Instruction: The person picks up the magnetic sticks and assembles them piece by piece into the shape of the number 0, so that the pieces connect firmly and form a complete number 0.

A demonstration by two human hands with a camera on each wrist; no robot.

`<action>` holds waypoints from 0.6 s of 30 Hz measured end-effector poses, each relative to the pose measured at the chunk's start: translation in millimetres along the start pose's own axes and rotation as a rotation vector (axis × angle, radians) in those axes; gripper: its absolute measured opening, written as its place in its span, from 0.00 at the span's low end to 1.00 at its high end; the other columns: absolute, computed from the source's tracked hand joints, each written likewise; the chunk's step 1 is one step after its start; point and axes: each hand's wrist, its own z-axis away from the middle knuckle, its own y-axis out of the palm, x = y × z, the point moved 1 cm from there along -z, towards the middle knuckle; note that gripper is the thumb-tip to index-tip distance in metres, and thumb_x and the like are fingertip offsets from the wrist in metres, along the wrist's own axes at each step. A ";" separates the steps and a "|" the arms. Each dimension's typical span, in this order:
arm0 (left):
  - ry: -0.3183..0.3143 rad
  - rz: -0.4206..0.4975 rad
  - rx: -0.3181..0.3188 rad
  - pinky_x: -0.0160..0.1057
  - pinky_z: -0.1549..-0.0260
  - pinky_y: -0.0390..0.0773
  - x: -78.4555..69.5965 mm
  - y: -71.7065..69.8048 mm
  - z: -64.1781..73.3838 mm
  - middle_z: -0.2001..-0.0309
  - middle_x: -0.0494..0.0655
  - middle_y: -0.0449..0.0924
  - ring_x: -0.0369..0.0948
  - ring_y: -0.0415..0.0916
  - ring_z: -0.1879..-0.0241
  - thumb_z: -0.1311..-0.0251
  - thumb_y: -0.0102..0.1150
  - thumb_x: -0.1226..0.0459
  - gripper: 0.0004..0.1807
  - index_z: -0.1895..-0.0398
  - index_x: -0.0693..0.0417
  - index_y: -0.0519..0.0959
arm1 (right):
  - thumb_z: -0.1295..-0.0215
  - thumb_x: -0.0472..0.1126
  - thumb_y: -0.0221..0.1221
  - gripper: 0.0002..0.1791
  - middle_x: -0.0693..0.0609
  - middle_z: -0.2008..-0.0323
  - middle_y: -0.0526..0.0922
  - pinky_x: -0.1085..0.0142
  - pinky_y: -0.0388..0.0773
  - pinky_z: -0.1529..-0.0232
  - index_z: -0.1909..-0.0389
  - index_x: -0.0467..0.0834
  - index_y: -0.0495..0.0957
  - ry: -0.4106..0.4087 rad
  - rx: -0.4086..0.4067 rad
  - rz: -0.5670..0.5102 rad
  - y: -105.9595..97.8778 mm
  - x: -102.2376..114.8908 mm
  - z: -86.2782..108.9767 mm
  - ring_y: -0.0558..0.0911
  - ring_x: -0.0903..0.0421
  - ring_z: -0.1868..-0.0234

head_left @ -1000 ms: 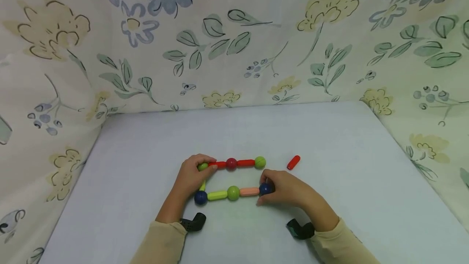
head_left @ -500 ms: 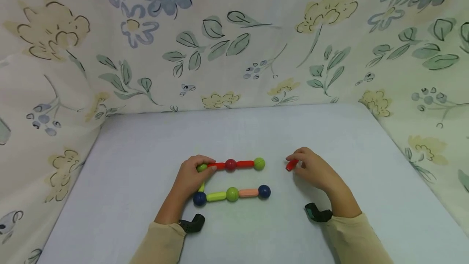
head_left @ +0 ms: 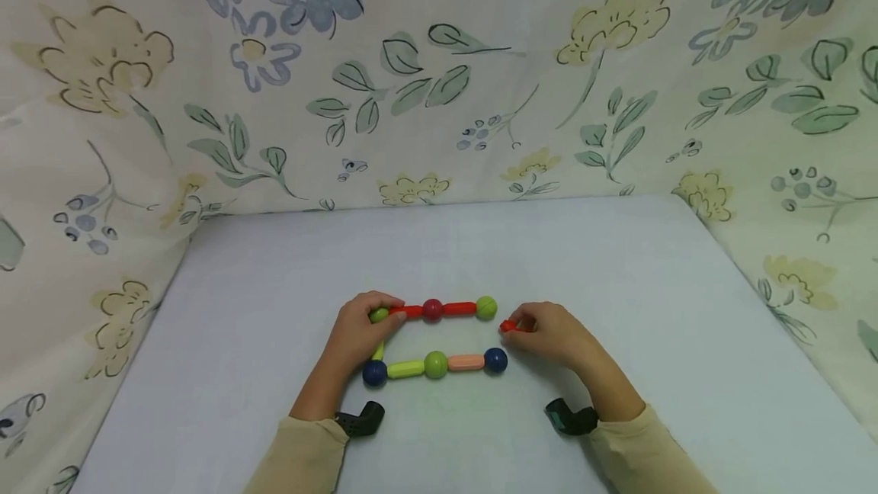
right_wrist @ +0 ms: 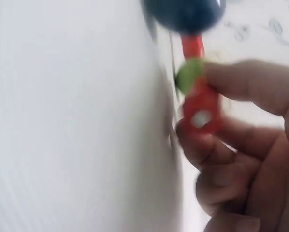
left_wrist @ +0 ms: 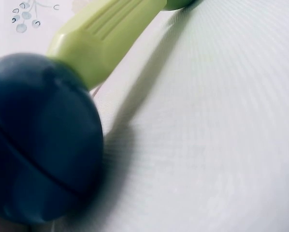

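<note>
My right hand point(head_left: 554, 334) pinches a red magnetic rod point(right_wrist: 202, 108) between thumb and fingers. A silvery disc shows in that rod's near end in the right wrist view. In the head view it is just right of the gap between a green ball point(head_left: 486, 307) and a dark blue ball point(head_left: 496, 360). At the far left corner my left hand point(head_left: 357, 326) grips another red rod point(head_left: 411, 311) beside a partly covered green ball point(head_left: 378, 315). The rods and balls form a three-sided outline, with a yellow-green rod point(left_wrist: 106, 38) and a blue ball point(left_wrist: 43, 140) near my left wrist.
The far side continues with a dark red ball point(head_left: 433, 309) and a red rod point(head_left: 459, 309). Along the near side lie a green ball point(head_left: 435, 364) and a peach rod point(head_left: 466, 362). A flowered cloth point(head_left: 425, 120) hangs behind the white table point(head_left: 439, 250).
My right hand has left the near-right blue ball, reached right to the loose red rod, picked it up and brought it back left. My left hand has stayed put.
</note>
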 end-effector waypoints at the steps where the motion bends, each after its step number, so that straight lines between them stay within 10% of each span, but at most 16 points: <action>1: -0.002 0.003 0.001 0.48 0.49 0.73 0.1 0.0 0.1 0.52 0.42 0.82 0.43 0.74 0.51 0.42 0.69 0.55 0.09 0.58 0.39 0.86 | 0.41 0.49 0.66 0.09 0.56 0.75 0.79 0.63 0.71 0.70 0.63 0.48 0.83 0.014 -0.005 -0.031 2.2 1.4 -0.7 0.74 0.57 0.71; 18: 0.010 0.000 -0.005 0.45 0.51 0.72 0.5 -0.1 -0.6 0.53 0.40 0.82 0.41 0.75 0.52 0.42 0.69 0.54 0.09 0.58 0.38 0.86 | 0.40 0.52 0.67 0.19 0.53 0.75 0.80 0.65 0.72 0.71 0.54 0.43 0.83 0.113 -0.086 -0.208 16.7 8.5 -7.4 0.75 0.56 0.72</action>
